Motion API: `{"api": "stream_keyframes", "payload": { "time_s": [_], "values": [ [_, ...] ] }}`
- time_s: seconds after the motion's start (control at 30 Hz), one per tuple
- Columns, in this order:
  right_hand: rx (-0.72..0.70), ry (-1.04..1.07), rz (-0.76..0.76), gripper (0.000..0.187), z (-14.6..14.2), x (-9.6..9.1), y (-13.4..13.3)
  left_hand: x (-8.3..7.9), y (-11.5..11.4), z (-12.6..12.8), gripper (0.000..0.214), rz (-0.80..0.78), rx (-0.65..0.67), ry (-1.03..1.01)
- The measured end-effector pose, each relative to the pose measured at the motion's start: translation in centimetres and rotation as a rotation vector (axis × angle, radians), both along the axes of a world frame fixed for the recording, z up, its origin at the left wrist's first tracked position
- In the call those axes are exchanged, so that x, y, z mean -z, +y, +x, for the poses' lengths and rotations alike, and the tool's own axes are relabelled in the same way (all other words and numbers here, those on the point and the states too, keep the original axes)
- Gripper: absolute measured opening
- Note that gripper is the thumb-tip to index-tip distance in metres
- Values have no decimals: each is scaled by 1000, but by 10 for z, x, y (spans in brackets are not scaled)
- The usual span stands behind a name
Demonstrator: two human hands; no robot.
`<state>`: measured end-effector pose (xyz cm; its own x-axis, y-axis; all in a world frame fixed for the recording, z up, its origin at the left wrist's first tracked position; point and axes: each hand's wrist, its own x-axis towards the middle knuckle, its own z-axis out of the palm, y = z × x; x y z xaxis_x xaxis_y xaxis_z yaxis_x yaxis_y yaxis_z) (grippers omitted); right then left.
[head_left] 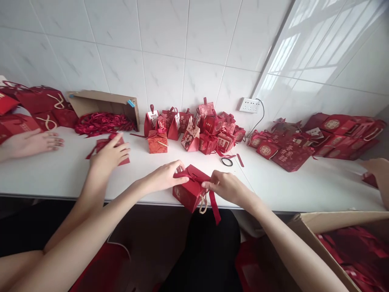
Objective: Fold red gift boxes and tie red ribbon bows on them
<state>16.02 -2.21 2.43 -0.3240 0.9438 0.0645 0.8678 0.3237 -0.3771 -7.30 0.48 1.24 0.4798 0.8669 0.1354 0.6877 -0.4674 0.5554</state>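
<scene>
At the table's front edge sits a red gift box (pixel 190 195), tilted slightly over the edge, with a twisted cream cord handle (pixel 203 205) hanging from its side. A dark red ribbon (pixel 215 209) crosses the top of the box, and one tail drops past the table edge. My left hand (pixel 167 175) pinches the ribbon at the left of the lid. On the right side, my right hand (pixel 227 186) has thumb and fingers closed on the ribbon near the lid's corner. The ribbon's middle looks crossed or knotted, though the fingers partly cover it.
Small finished boxes (pixel 208 142) stand by the wall, near a black ring (pixel 226 162). A cardboard box (pixel 103 99) of ribbons lies back left. Another person's hands (pixel 111 156) work at left; a hand (pixel 377 170) shows far right. An open carton (pixel 322 247) stands lower right.
</scene>
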Motion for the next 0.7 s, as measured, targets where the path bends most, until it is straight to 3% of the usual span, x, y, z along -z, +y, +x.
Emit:
{"api": "stream_keyframes", "payload": {
  "time_s": [0.13,0.23,0.3,0.43,0.57,0.7],
  "values": [
    [-53,229,-182,31,5,10,8,-3,0,1,42,-152,-28,15],
    [-58,492,-465,38,11,18,19,-4,-4,2,41,-316,-3,-107],
    [-53,614,-578,45,14,22,26,-2,-7,1,36,-389,28,-225],
    [-103,622,-541,47,14,26,32,4,-13,-6,33,-413,55,-334],
    [-110,569,-425,47,13,29,31,8,-21,-12,38,-420,-6,-248],
    [-137,718,-521,44,14,28,27,5,-28,-10,42,-363,-9,-115]
  ]
}}
